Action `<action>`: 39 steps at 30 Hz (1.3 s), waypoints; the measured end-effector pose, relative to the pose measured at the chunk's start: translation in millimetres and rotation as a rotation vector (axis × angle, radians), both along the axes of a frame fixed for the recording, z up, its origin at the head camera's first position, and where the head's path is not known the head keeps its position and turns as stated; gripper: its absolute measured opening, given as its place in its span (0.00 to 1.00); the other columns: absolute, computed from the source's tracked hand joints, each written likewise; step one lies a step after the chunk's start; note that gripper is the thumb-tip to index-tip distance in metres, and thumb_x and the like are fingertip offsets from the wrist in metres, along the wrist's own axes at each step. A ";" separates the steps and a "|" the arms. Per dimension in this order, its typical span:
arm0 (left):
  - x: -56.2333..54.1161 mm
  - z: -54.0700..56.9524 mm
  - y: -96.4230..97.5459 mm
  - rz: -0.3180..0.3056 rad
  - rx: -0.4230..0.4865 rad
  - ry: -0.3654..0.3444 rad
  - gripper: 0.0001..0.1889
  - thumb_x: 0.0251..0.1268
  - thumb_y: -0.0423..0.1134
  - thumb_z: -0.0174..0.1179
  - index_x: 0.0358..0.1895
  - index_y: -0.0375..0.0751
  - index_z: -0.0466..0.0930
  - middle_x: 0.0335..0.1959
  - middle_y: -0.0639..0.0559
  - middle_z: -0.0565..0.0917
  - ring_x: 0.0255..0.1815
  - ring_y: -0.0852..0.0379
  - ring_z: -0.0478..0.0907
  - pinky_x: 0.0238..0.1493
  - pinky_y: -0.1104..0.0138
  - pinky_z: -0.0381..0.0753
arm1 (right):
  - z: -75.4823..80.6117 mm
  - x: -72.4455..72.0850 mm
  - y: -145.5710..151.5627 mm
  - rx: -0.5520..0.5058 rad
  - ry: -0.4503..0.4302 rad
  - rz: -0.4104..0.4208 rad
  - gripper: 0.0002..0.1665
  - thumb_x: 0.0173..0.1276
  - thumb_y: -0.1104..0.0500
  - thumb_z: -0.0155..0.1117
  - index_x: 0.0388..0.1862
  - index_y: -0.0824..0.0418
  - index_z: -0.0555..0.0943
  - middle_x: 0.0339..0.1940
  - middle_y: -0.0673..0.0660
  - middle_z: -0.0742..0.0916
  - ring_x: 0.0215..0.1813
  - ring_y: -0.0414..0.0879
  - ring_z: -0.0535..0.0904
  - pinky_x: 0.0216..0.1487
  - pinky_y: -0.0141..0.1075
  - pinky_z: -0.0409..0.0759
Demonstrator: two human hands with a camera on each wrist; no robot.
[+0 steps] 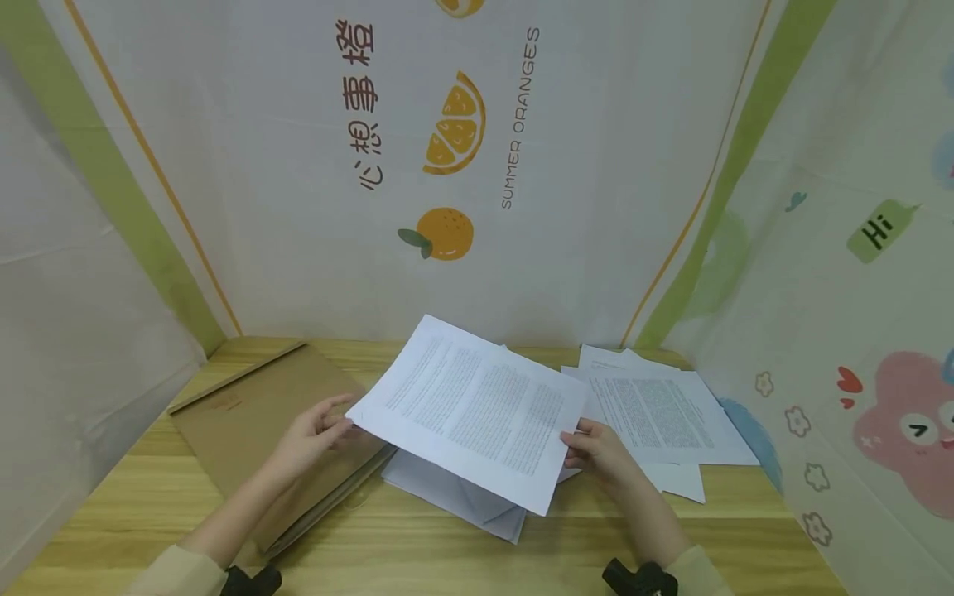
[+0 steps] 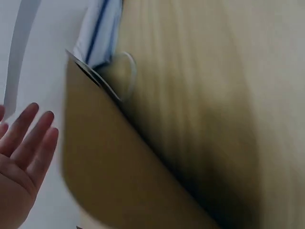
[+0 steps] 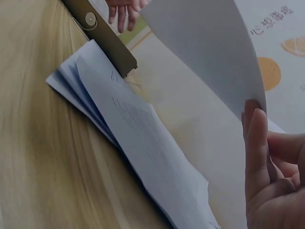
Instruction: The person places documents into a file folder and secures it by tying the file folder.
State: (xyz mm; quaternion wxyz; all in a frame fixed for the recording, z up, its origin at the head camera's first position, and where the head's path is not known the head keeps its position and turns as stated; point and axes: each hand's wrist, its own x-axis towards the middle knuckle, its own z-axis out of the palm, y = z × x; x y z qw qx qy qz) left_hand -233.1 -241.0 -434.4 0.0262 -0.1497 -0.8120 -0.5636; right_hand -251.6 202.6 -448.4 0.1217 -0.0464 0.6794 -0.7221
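Both hands hold a printed sheet of paper tilted above the table. My left hand pinches its left corner, the other fingers stretched out in the left wrist view. At the right edge, my right hand grips the sheet between thumb and fingers; its underside shows blank in the right wrist view. Below the sheet lies a stack of papers with uneven, curled edges, partly hidden in the head view. A brown kraft document folder lies under and beside my left forearm, with a round button and string on it.
Several loose printed sheets lie spread at the back right of the wooden table. A white cloth with orange pictures hangs behind the table, and cloth also closes off both sides.
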 end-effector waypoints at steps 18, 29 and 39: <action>22.2 -21.9 -18.6 -0.102 -1.008 0.514 0.30 0.49 0.50 0.69 0.54 0.37 0.78 0.45 0.45 0.83 0.41 0.45 0.82 0.33 0.55 0.82 | -12.7 0.6 20.5 0.054 -0.020 0.016 0.26 0.68 0.65 0.57 0.60 0.79 0.68 0.35 0.55 0.87 0.31 0.43 0.82 0.34 0.32 0.81; 30.8 -25.0 -15.5 -0.221 -0.991 0.774 0.24 0.42 0.25 0.66 0.48 0.45 0.78 0.33 0.52 0.75 0.14 0.67 0.60 0.11 0.73 0.64 | -16.0 5.0 31.0 0.088 -0.032 0.053 0.28 0.68 0.63 0.58 0.62 0.79 0.67 0.39 0.58 0.87 0.32 0.45 0.82 0.35 0.32 0.80; 35.4 -12.5 3.8 -0.110 -1.091 0.695 0.10 0.45 0.21 0.66 0.31 0.32 0.78 0.35 0.44 0.79 0.22 0.53 0.77 0.18 0.66 0.77 | -12.5 8.0 38.6 0.061 -0.036 0.101 0.27 0.69 0.64 0.57 0.61 0.80 0.66 0.39 0.59 0.87 0.33 0.45 0.83 0.35 0.31 0.80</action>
